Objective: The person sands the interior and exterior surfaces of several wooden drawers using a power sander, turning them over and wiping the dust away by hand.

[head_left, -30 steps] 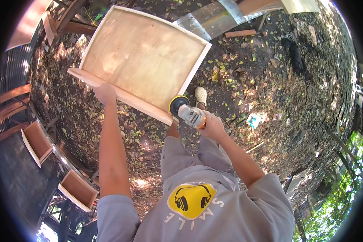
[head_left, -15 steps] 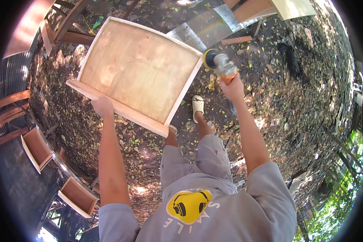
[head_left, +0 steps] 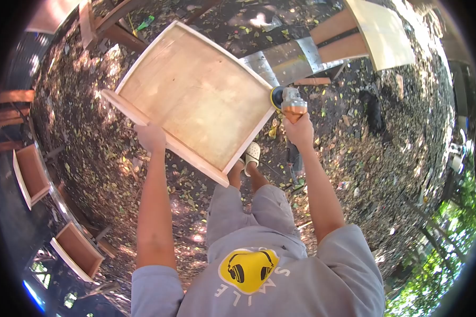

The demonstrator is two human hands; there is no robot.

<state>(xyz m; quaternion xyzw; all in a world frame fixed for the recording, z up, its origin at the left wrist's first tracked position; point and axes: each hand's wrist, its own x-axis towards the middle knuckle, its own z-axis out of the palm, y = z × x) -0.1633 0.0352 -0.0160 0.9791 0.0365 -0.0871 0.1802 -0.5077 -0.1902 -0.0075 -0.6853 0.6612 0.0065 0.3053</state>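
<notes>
A shallow wooden drawer (head_left: 195, 98) hangs tilted in front of me, its inside facing up. My left hand (head_left: 151, 138) is closed on the thicker front board (head_left: 188, 154) along its near edge. In my right hand (head_left: 300, 130) is an angle grinder (head_left: 294, 104), my fingers wrapped round its body. The grinder's round sanding disc (head_left: 276, 98) is at the outer face of the drawer's right side, near the far right corner. Whether the disc is touching the wood or just beside it is hard to tell.
A low bench with metal sheets (head_left: 285, 61) stands beyond the drawer, with a pale wooden panel (head_left: 383, 34) at its right. Two more drawers (head_left: 33, 174) sit at left. A black animal-like shape (head_left: 373, 113) lies on the leaf-strewn ground at right.
The drawer has turned a little and shifted right and down in view. The grinder has tipped more upright, its disc moving down along the drawer's right side. My view has shifted too.
</notes>
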